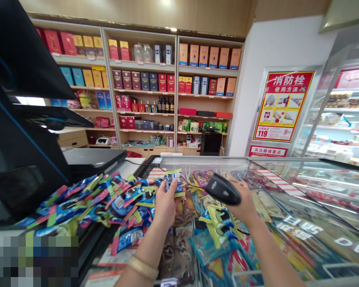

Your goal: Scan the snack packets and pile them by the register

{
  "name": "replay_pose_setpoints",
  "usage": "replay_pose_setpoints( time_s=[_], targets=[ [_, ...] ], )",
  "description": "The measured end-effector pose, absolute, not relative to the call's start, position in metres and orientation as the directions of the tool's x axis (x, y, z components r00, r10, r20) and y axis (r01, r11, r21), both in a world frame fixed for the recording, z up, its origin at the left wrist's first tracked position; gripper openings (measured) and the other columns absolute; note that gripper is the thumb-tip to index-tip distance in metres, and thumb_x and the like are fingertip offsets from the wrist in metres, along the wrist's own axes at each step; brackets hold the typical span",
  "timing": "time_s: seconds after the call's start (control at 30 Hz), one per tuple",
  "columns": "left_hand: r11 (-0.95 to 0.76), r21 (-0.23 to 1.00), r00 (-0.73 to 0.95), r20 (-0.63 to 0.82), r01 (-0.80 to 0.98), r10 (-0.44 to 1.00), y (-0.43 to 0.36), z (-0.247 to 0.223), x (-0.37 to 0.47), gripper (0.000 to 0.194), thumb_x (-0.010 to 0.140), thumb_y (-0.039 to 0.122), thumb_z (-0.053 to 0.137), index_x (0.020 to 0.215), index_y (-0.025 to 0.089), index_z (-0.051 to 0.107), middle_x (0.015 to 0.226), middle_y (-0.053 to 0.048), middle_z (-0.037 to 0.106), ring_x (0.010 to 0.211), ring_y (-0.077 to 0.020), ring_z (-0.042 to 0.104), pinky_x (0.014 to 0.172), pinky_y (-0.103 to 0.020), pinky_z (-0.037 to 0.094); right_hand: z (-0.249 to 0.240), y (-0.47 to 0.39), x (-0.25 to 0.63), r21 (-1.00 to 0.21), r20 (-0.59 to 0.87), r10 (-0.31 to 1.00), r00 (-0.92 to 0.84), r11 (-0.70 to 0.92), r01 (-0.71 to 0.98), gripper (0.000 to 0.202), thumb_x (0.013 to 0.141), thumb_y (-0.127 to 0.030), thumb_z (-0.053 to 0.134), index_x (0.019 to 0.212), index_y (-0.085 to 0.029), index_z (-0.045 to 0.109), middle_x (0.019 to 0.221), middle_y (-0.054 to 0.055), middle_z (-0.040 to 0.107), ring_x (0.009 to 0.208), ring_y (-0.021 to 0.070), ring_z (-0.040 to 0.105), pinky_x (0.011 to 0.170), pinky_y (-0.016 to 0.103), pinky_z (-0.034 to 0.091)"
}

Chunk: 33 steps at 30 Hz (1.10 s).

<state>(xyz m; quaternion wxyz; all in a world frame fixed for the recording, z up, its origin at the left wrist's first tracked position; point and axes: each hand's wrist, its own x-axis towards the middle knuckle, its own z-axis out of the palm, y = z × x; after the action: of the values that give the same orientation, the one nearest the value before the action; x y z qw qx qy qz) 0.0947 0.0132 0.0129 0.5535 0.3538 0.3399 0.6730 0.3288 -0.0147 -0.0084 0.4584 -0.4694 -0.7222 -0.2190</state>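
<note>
My left hand (166, 199) pinches a small blue and yellow-green snack packet (173, 180) with its thumb on the front. A black handheld barcode scanner (223, 189) is gripped in my right hand (243, 202), its head turned toward the packet but apart from it. Left of my left hand spreads a heap of similar packets (119, 205) in blue, green and pink. A smaller group of packets (219, 223) lies on the glass below the scanner. The scanner's handle is mostly hidden by my fingers.
Under both arms is a glass-topped display freezer (275, 191) holding wrapped goods. A black checkout terminal (24, 119) rises at the left, beside a black cash drawer (92, 157). Shelves of boxed bottles (149, 81) line the back wall.
</note>
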Motion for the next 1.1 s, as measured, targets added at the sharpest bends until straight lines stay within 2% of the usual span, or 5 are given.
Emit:
replay_pose_setpoints(
  time_s=[0.17, 0.3, 0.87, 0.97, 1.1],
  targets=[
    [-0.204, 0.914, -0.17, 0.152, -0.352, 0.974, 0.01, 0.014, 0.094, 0.042, 0.065, 0.043, 0.076, 0.093, 0.016, 0.06, 0.072, 0.0, 0.065, 0.057, -0.0129, 0.064, 0.043, -0.019, 0.051, -0.003, -0.019, 0.319, -0.125, 0.813, 0.54, -0.219, 0.528, 0.84, 0.007, 0.07, -0.027, 0.055, 0.071, -0.021, 0.059, 0.066, -0.001, 0.062, 0.062, 0.0151, 0.052, 0.071, 0.031, 0.034],
    [-0.254, 0.928, -0.218, 0.198, -0.271, 0.956, 0.012, 0.011, 0.095, 0.042, 0.064, 0.04, 0.076, 0.095, 0.015, 0.063, 0.072, 0.001, 0.065, 0.056, -0.0118, 0.06, 0.043, -0.019, 0.051, -0.002, -0.02, 0.315, -0.152, 0.77, 0.594, -0.232, 0.525, 0.838, 0.012, 0.069, -0.027, 0.052, 0.075, -0.021, 0.061, 0.068, 0.0, 0.061, 0.067, 0.017, 0.054, 0.075, 0.032, 0.032],
    [-0.261, 0.942, -0.175, 0.226, -0.212, 0.958, 0.018, 0.0, 0.097, 0.042, 0.068, 0.04, 0.071, 0.102, 0.016, 0.064, 0.081, 0.0, 0.065, 0.06, -0.0114, 0.058, 0.047, -0.02, 0.052, -0.003, -0.02, 0.311, -0.135, 0.756, 0.6, -0.262, 0.535, 0.834, 0.016, 0.066, -0.023, 0.052, 0.078, -0.021, 0.062, 0.071, 0.001, 0.065, 0.069, 0.0172, 0.057, 0.074, 0.032, 0.032],
    [-0.299, 0.941, -0.179, 0.271, -0.155, 0.946, 0.019, -0.003, 0.097, 0.039, 0.072, 0.04, 0.068, 0.104, 0.018, 0.064, 0.087, -0.002, 0.067, 0.072, -0.0154, 0.063, 0.059, -0.025, 0.056, -0.005, -0.017, 0.319, -0.103, 0.796, 0.565, -0.216, 0.478, 0.872, 0.014, 0.068, -0.027, 0.054, 0.078, -0.021, 0.061, 0.072, 0.001, 0.065, 0.069, 0.0171, 0.057, 0.075, 0.032, 0.032],
    [-0.436, 0.889, -0.084, 0.449, 0.138, 0.89, 0.018, -0.014, 0.106, 0.034, 0.081, 0.031, 0.058, 0.112, 0.019, 0.064, 0.11, -0.007, 0.069, 0.106, -0.0227, 0.062, 0.095, -0.037, 0.049, -0.011, -0.012, 0.338, -0.127, 0.87, 0.491, -0.038, 0.299, 0.946, 0.022, 0.067, -0.032, 0.056, 0.084, -0.021, 0.063, 0.075, 0.003, 0.067, 0.071, 0.0193, 0.058, 0.074, 0.032, 0.035]
  ],
)
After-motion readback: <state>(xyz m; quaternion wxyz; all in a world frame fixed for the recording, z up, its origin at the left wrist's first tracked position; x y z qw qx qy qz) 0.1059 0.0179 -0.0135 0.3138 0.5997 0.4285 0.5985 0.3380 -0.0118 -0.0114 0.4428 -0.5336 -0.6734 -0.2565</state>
